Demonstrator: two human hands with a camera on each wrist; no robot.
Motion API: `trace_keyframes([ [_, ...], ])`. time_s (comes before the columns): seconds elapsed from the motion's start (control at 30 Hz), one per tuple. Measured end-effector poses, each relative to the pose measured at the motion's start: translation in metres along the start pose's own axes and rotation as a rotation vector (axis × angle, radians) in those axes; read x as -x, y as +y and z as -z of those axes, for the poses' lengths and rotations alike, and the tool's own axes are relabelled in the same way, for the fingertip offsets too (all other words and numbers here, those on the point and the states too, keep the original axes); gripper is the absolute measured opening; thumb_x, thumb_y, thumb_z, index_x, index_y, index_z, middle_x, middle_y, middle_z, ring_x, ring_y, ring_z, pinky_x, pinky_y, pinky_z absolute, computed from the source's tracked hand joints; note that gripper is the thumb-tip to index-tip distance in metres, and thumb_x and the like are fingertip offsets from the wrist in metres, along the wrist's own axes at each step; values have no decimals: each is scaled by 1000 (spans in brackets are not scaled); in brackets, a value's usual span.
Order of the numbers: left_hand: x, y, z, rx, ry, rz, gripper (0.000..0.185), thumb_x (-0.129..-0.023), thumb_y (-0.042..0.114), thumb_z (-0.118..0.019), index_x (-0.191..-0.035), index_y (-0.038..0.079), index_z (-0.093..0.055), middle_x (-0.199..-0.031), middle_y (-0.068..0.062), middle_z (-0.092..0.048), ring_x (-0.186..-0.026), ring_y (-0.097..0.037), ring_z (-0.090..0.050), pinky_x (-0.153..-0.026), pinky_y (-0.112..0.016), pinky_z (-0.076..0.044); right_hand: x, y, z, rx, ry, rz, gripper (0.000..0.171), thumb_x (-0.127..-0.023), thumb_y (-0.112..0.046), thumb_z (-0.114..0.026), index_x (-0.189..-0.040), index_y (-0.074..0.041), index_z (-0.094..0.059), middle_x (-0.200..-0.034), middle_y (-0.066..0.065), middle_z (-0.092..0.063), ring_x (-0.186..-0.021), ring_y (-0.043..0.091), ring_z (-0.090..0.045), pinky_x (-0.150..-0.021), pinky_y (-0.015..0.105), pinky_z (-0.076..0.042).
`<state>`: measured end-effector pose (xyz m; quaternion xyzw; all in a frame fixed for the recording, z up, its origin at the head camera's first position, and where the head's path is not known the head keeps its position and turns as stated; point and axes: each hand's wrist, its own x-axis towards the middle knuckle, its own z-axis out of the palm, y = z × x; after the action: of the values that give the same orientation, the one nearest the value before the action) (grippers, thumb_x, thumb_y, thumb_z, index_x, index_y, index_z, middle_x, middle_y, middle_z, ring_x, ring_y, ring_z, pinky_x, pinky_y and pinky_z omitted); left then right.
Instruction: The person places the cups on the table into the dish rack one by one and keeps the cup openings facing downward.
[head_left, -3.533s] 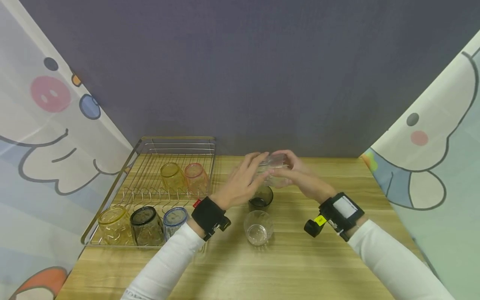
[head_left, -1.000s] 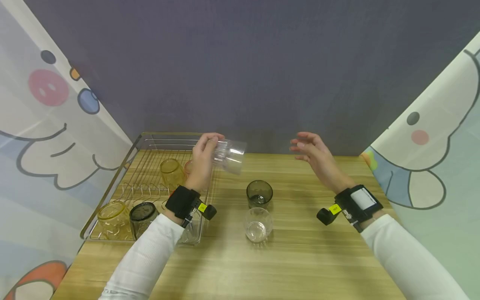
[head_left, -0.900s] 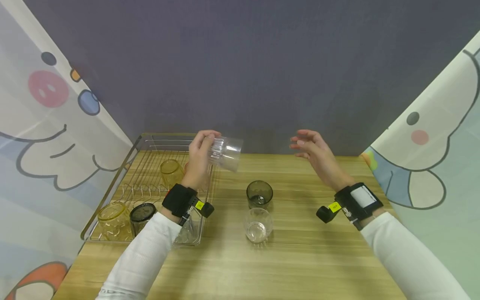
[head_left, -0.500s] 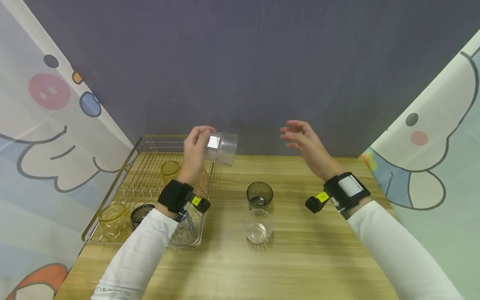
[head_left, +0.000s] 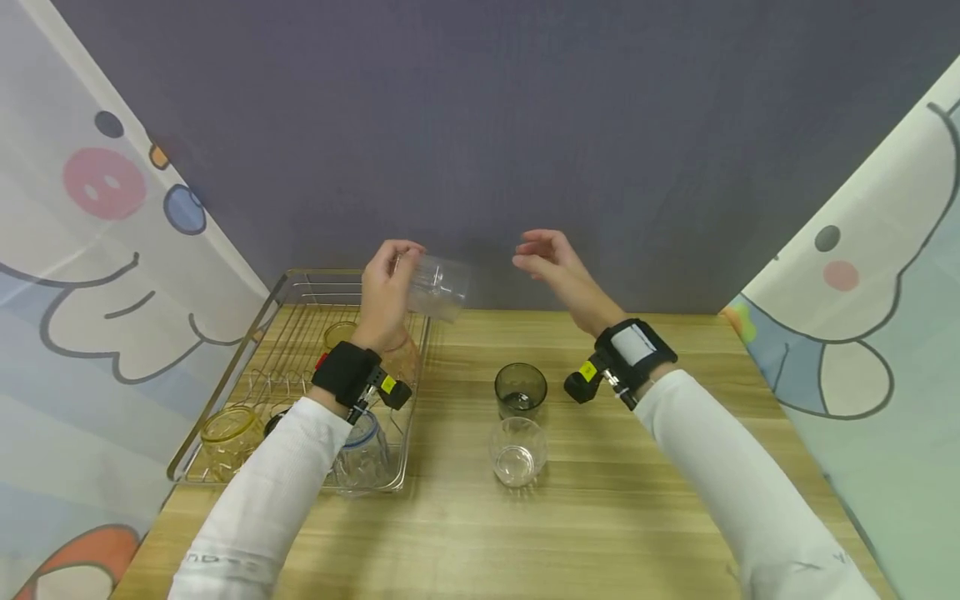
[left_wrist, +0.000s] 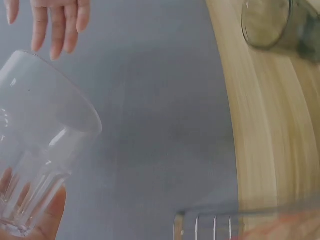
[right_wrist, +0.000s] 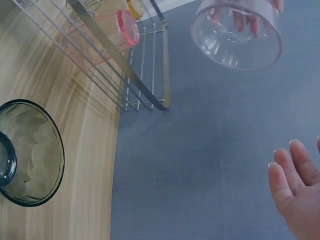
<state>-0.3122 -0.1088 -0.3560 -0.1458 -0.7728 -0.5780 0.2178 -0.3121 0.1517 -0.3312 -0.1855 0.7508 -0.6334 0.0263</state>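
I'm counting eight glasses. The left hand [head_left: 385, 292] is gripping one clear glass [head_left: 441, 287] in the air, tilted sideways, its mouth facing the right hand [head_left: 561, 268] — that one's hovering near, loosely open, holding nothing. A smoky glass [head_left: 521, 383] and a clear tumbler [head_left: 517, 450] are standing on the table [head_left: 600, 517]; five are sitting in the rack [right_wrist: 117, 56]. Sleeve lettering [head_left: 232, 562] is showing — too small to read.

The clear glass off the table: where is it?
In the head view, the clear glass is held sideways in the left hand, left of the right hand with the grey backdrop behind.
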Motion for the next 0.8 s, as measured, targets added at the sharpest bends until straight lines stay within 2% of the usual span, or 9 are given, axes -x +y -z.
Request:
trace_keyframes([
  [0.07,-4,-2,7,-86,16,7,36,-106,30,-42,-120,3,-60,-126,-12,-59,-105,-20,-52,-100,-37,-38,-3,0,-7,13,-13,-10,56,-99,-23,-56,-146,-6,-30,-145,18,-40,-133,28,-45,-117,46,-32],
  [0.17,-9,-6,17,-182,52,35,37,-106,34,-41,-121,5,-60,-122,-12,-60,-90,-18,-47,-86,-36,-37,-8,2,-17,28,-31,-26,57,-99,-23,-57,-146,-6,-30,-145,19,-39,-133,29,-44,-118,46,-32],
  [0.27,-14,-8,28,-241,89,88,37,-105,36,-42,-120,8,-60,-115,-9,-59,-84,-14,-45,-77,-32,-37,-11,8,-29,36,-41,-40,57,-100,-26,-57,-146,-6,-31,-145,17,-39,-135,29,-43,-117,47,-32],
  [0.37,-17,-12,39,-277,127,140,37,-105,37,-41,-121,9,-59,-112,-10,-58,-81,-17,-46,-69,-33,-35,-12,15,-40,56,-48,-66,56,-101,-33,-55,-146,-9,-32,-145,13,-40,-137,28,-42,-116,48,-34],
  [0.5,-19,-20,51,-285,193,203,40,-105,38,-39,-125,8,-56,-122,-15,-57,-96,-24,-50,-79,-36,-39,-12,23,-54,104,-78,-115,55,-104,-44,-44,-147,-12,-33,-147,9,-41,-139,27,-41,-115,47,-35],
  [0.6,-19,-26,58,-283,242,243,45,-106,39,-35,-131,5,-50,-128,-18,-50,-107,-28,-46,-90,-41,-37,-10,30,-63,139,-110,-158,58,-105,-49,-35,-150,-13,-31,-146,9,-42,-136,26,-42,-116,45,-36],
  [0.67,-18,-29,62,-293,275,261,46,-107,39,-33,-133,3,-48,-127,-17,-47,-107,-29,-43,-92,-41,-35,-9,33,-67,160,-131,-180,60,-105,-52,-30,-151,-13,-28,-145,11,-41,-135,27,-42,-117,45,-35],
  [0.8,-16,-33,68,-344,339,256,44,-108,34,-31,-131,1,-47,-116,-15,-42,-100,-28,-37,-91,-41,-29,-4,39,-72,191,-155,-214,64,-105,-56,-25,-154,-14,-25,-147,13,-40,-138,30,-41,-117,48,-34],
])
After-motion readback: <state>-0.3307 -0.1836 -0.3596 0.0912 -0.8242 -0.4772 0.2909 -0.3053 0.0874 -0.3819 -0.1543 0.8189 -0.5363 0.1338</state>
